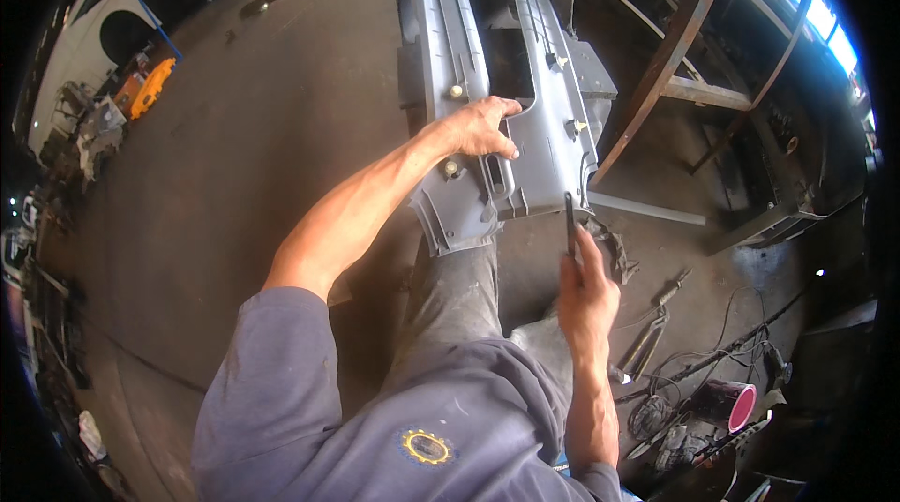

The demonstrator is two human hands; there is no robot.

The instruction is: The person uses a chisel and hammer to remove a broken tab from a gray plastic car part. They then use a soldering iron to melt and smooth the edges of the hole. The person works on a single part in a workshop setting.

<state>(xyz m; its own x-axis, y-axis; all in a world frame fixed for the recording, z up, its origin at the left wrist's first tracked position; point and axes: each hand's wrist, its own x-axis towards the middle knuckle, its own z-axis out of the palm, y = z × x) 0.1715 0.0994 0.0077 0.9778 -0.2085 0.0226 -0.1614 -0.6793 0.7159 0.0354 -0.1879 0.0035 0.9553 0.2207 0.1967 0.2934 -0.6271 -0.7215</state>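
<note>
A long grey plastic trim panel stretches away from me, its near end over my leg. Pale clips, among them one clip on the left and another clip on the right, stick up from it. My left hand grips the panel beside its large opening, thumb toward me; some fingertips are hidden. Lower right, my right hand is closed round a thin dark rod-like tool. The tool's far end reaches the panel's near right edge; its exact kind cannot be made out.
A dark support stands under the panel. Rusty metal framing rises at the right. Cables, tools and a dark bucket with a pink inside lie on the floor at lower right. An orange object and a white vehicle are far left.
</note>
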